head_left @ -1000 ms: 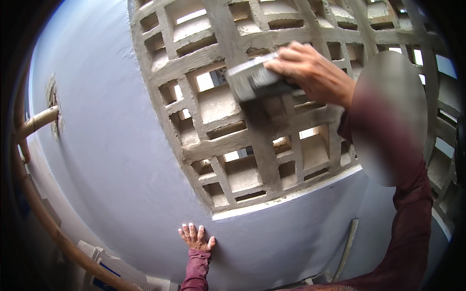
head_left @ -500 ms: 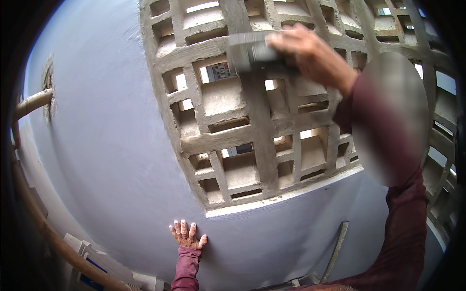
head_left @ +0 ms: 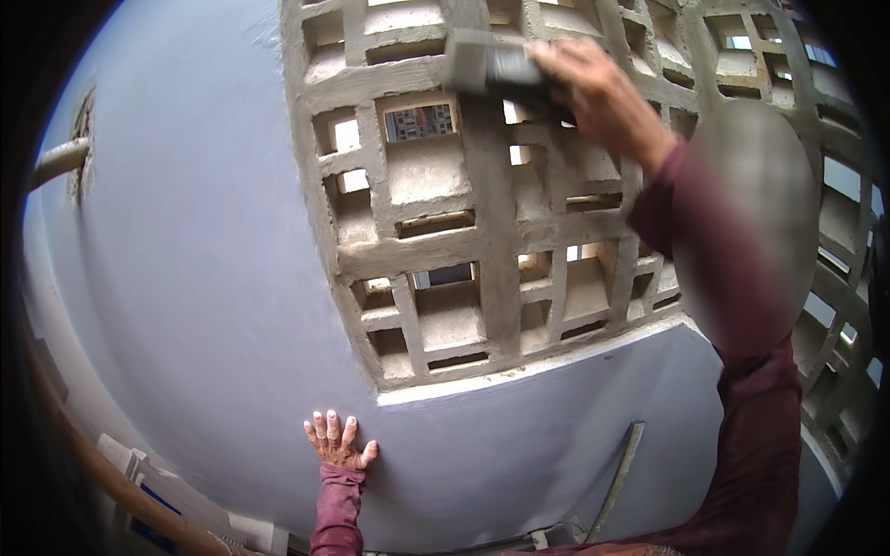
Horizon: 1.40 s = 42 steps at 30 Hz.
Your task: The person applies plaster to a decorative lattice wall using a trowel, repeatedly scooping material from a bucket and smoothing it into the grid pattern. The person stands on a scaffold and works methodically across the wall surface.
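Note:
My right hand (head_left: 607, 97) is raised, its fingers wrapped round a boxy grey and dark hand tool (head_left: 491, 67). Motion blurs the tool, so its exact kind does not show. It is up against or just in front of the grey lattice of concrete vent blocks (head_left: 491, 213); contact cannot be made out. Lower down, my left hand (head_left: 338, 443) lies flat on the smooth grey-blue wall (head_left: 213, 259), below the lattice's bottom left corner. Its fingers are spread and it holds nothing.
A pale ledge (head_left: 528, 366) runs under the lattice. Bamboo poles (head_left: 120, 496) cross the left side, one end meeting a rough hole (head_left: 83, 153) in the wall. A narrow strip (head_left: 616, 477) leans against the lower wall. A blurred oval covers part of my right arm.
My right hand and the tool have moved up along the lattice, uncovering the opening beside it. The whole view has shifted slightly. My left hand keeps its place on the wall.

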Each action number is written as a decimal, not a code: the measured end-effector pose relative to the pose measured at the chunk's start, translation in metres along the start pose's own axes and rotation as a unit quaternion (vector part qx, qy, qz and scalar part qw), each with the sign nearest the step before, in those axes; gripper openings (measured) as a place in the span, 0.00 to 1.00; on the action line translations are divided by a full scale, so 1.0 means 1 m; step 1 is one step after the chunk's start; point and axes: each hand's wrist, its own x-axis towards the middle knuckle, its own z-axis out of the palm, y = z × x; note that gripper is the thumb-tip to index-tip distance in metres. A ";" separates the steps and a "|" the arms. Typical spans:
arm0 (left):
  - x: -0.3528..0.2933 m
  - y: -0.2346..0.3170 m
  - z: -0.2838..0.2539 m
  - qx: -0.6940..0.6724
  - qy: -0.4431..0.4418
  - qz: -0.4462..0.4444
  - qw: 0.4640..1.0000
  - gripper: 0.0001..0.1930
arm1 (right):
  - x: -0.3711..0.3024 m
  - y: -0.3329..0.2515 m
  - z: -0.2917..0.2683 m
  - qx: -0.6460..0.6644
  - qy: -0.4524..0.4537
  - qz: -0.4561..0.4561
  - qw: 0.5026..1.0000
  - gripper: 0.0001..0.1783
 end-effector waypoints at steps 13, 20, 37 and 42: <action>-0.002 -0.001 0.003 -0.036 0.012 -0.005 0.999 0.32 | -0.029 -0.063 -0.005 -0.016 -0.008 0.065 0.998 0.33; -0.003 -0.003 -0.008 -0.030 -0.011 0.003 0.999 0.33 | -0.008 -0.056 0.017 -0.112 0.026 0.063 0.991 0.26; -0.004 -0.006 0.000 -0.046 -0.003 0.014 0.999 0.32 | 0.058 -0.004 0.004 -0.126 0.054 0.057 0.989 0.22; -0.010 -0.009 -0.003 -0.042 -0.004 0.010 0.999 0.32 | -0.002 -0.056 0.014 -0.079 0.003 0.011 0.997 0.24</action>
